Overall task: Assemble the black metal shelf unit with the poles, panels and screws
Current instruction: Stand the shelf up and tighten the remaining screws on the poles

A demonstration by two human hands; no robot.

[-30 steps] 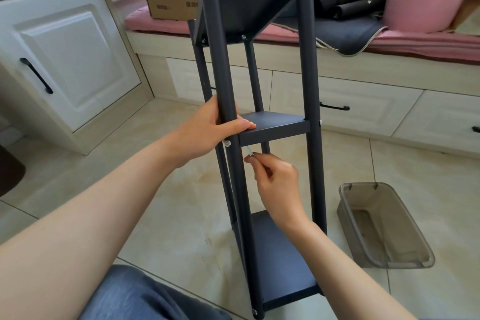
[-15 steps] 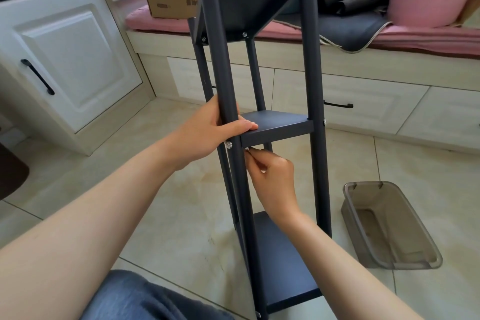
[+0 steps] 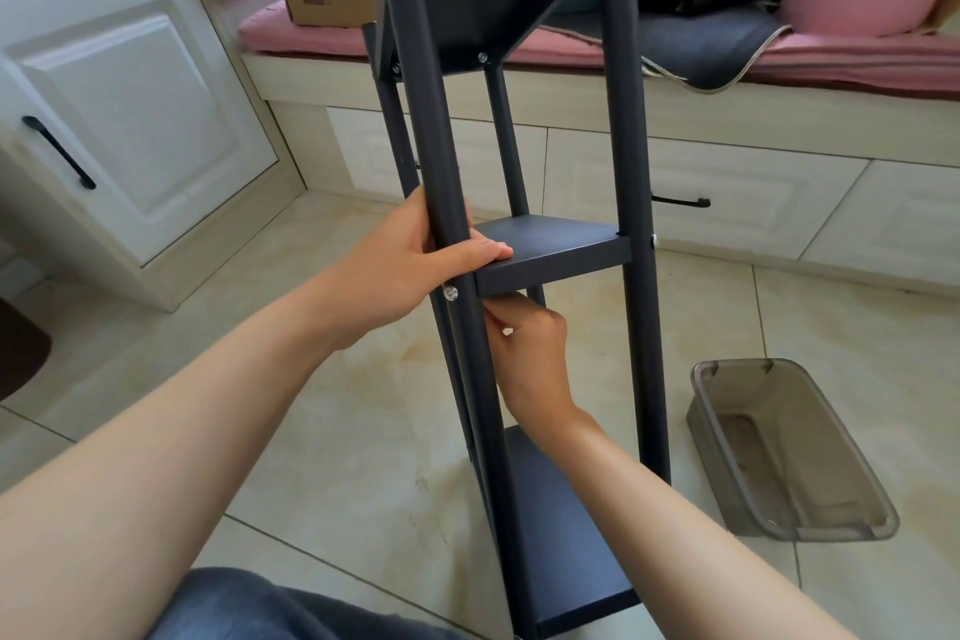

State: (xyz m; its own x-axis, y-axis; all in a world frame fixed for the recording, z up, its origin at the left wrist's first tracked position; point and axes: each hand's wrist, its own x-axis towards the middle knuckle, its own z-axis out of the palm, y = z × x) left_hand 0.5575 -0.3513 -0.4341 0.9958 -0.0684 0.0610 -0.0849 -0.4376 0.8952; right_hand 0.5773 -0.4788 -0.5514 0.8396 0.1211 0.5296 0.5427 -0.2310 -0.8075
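My left hand (image 3: 410, 265) wraps the near left pole (image 3: 441, 172), thumb lying flat on the middle panel (image 3: 556, 250), while my right hand (image 3: 530, 348) reaches up under that panel, fingers curled; whether they pinch anything I cannot tell. The shelf (image 3: 631, 172) stands on the tiled floor between my arms. Best, I judge, to hold the panel level and keep the pole steady while working the screw (image 3: 450, 293). Counted: four poles, three panels, six visible screws, one tray (image 3: 852, 494).
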